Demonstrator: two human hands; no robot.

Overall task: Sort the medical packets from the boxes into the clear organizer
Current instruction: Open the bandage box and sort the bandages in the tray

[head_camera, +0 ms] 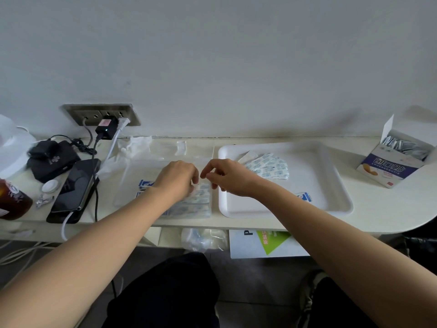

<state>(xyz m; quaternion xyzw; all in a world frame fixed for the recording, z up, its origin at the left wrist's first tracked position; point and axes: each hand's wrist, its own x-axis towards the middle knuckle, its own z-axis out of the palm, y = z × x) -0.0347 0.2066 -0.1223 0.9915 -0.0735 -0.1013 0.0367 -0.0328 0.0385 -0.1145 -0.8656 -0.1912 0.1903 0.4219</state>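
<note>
Head view: left hand (pixel 178 178) pinches a bandage packet (pixel 195 187) over the clear organizer (pixel 123 185) (right compartment). Right hand (pixel 227 176) is just beside it, fingers curled; can't tell if it holds anything. More packets (pixel 269 168) lie on the white tray (pixel 331 197).

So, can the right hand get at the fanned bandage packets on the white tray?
Probably yes. The bandage packets lie uncovered on the white tray, close beside the right hand, and nothing stands between them.
</note>
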